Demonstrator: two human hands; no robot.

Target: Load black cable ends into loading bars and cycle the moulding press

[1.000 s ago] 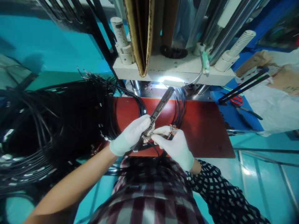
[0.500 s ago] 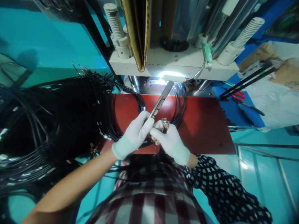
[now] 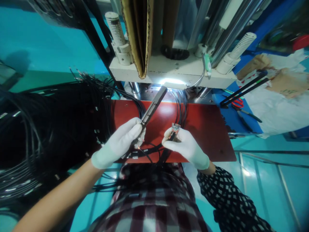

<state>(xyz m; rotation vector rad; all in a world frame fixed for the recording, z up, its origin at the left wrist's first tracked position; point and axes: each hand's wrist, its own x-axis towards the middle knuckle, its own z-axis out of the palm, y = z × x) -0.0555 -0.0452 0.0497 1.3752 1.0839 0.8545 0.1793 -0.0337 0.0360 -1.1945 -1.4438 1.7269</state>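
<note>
My left hand [image 3: 122, 137], in a white glove, is closed around a long dark metal bar [image 3: 154, 106] with slots along its length. The bar slants up and to the right, its far end near the lit gap of the machine. Below those fingers, a small shiny piece with coppery bits [image 3: 139, 141] shows at the bar's near end. My right hand [image 3: 187, 145], gloved too, pinches a small bunch of black cable ends [image 3: 175, 128] with silvery tips and coppery wires. Black cables [image 3: 164, 156] hang down beneath the hands toward my lap.
A red-brown board [image 3: 205, 129] lies under the hands, before a white press plate [image 3: 193, 75]. A large heap of black cables [image 3: 31, 135] fills the left side. Coiled cables [image 3: 180, 103] cross the board. Red-handled pliers [image 3: 238, 103] lie on a blue surface at right.
My hands have moved apart: the left went left with the metal bar, while the right stayed holding the cable ends. The camera view has shifted slightly.
</note>
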